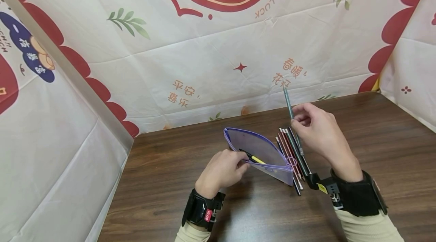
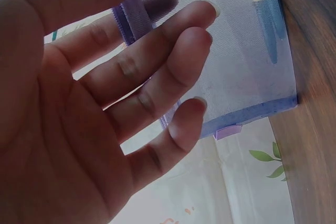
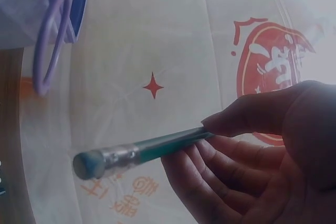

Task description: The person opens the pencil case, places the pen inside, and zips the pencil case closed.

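Observation:
My right hand (image 1: 318, 132) pinches a teal pencil (image 1: 288, 102) between thumb and fingers, raised above the table. In the right wrist view its blue eraser (image 3: 88, 166) and silver ferrule point toward the camera. My left hand (image 1: 221, 170) pinches the zipped edge of a purple mesh pencil pouch (image 1: 260, 143), thumb on one side and a fingertip behind the mesh. The pouch's mouth gapes. Inside lies a black-and-yellow pen (image 1: 257, 159). Against the pouch's right end lie several pencils (image 1: 295, 147), dark red, black and green, side by side below my right hand.
A brown wooden table (image 1: 163, 181) carries everything. White printed cloth (image 1: 190, 56) hangs along its back edge, with more cloth panels at left and right. A purple loop (image 3: 44, 51) hangs from the pouch's right end.

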{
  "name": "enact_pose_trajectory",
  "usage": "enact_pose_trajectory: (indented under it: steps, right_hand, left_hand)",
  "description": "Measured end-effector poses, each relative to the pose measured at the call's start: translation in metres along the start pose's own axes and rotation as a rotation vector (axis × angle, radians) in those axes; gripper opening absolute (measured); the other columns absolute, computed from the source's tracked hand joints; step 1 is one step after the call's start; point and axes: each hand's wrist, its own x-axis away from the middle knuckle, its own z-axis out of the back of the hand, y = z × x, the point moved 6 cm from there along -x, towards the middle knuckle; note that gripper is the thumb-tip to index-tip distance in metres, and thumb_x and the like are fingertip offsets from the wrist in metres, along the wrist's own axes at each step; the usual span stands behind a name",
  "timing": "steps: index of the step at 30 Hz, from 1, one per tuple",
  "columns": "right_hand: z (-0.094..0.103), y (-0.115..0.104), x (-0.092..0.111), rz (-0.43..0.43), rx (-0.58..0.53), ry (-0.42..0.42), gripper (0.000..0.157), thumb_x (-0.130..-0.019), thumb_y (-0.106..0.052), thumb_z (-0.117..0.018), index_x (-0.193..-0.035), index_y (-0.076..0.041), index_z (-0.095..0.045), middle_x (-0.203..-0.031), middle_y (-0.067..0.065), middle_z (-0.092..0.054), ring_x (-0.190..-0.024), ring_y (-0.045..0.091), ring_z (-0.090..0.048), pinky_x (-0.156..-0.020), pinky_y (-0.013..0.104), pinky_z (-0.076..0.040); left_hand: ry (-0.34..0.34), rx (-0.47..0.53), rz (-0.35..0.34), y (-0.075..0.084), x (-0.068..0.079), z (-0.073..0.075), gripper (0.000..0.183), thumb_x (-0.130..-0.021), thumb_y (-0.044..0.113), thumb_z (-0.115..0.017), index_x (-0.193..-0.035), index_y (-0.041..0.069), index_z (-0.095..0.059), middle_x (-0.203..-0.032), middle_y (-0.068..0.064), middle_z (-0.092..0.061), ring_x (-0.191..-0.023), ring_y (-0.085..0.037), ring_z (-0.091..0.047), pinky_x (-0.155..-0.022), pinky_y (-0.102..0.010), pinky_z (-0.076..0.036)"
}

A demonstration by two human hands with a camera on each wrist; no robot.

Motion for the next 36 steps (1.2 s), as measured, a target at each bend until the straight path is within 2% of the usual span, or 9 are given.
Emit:
enact_pose_trajectory:
  steps: [15, 26, 36]
  right_hand:
    - [-0.003, -0.008, 0.003, 0.025, -0.029, 0.02, 0.027, -0.088, -0.005, -0.058, -0.113, 0.005, -0.056, -0.091, 0.021, -0.065, -0.081, 0.03, -0.059, -0.07, 0.049, -0.05]
    - [-0.003, -0.015, 0.004, 0.052, -0.058, 0.065, 0.027, -0.088, -0.005, -0.059, -0.113, 0.004, -0.057, -0.092, 0.02, -0.066, -0.082, 0.029, -0.061, -0.072, 0.05, -0.05]
    - [-0.003, -0.017, 0.005, 0.037, -0.055, 0.085, 0.026, -0.088, -0.008, -0.06, -0.113, 0.001, -0.059, -0.093, 0.018, -0.066, -0.083, 0.026, -0.06, -0.071, 0.042, -0.05]
  left_hand:
    - [0.012, -0.014, -0.012, 0.001, 0.001, 0.001, 0.012, -0.089, 0.025, -0.061, -0.088, 0.015, -0.067, -0.061, 0.01, -0.048, -0.048, 0.0, -0.04, -0.043, -0.017, -0.029]
    - [0.016, -0.014, -0.014, 0.001, 0.001, 0.001, 0.012, -0.089, 0.025, -0.061, -0.088, 0.015, -0.067, -0.061, 0.01, -0.048, -0.048, 0.0, -0.04, -0.043, -0.017, -0.029]
    - [0.017, -0.012, -0.019, 0.002, 0.001, 0.002, 0.013, -0.09, 0.025, -0.061, -0.089, 0.015, -0.068, -0.062, 0.01, -0.049, -0.049, -0.001, -0.04, -0.044, -0.017, -0.029]
